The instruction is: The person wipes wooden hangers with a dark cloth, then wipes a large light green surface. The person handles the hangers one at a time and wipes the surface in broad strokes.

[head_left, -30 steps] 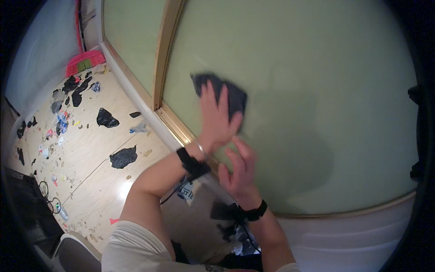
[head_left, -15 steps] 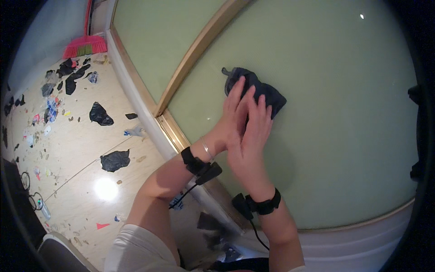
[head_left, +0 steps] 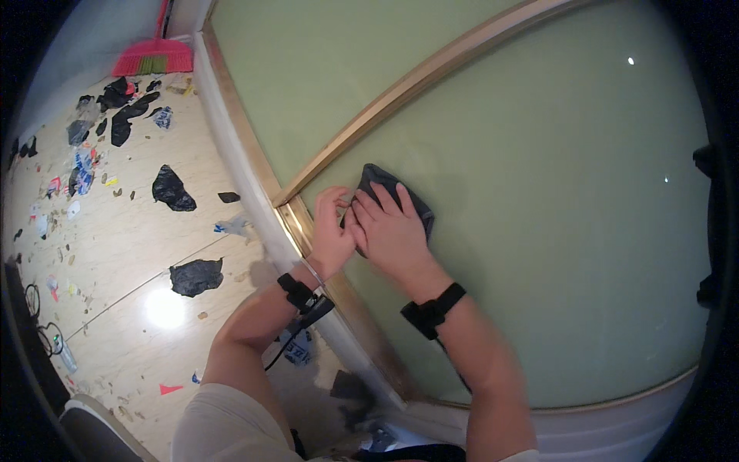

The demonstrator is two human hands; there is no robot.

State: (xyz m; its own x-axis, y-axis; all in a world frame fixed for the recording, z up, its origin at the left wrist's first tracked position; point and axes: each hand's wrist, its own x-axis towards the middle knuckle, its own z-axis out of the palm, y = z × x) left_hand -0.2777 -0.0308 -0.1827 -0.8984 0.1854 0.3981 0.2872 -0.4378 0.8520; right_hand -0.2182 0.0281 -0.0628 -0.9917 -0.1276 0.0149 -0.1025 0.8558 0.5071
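Note:
A dark grey cloth (head_left: 417, 206) lies bunched on a large pale green pane (head_left: 554, 231), close to its left wooden edge. My right hand (head_left: 391, 235) rests flat on the cloth, fingers spread and pressing it to the pane. Beside it, my left hand (head_left: 331, 239) has its fingers curled at the cloth's left side, a dark fold showing between them and the thumb. The thumb lies against the right hand's fingers. Part of the cloth is hidden beneath both hands. Black straps with small cabled boxes circle both wrists.
A curved-looking wooden bar (head_left: 400, 92) crosses the green panel beyond my hands. On the pale floor to the left lie black plastic scraps (head_left: 196, 277), wrappers and crumbs. A pink broom (head_left: 154, 58) stands at the far left. A grey chair edge (head_left: 96, 423) shows lower left.
Both hands and the cloth have moved left and nearer, toward the pane's wooden edge. My left hand has curled and shifted to the cloth's side; my right hand now lies over it.

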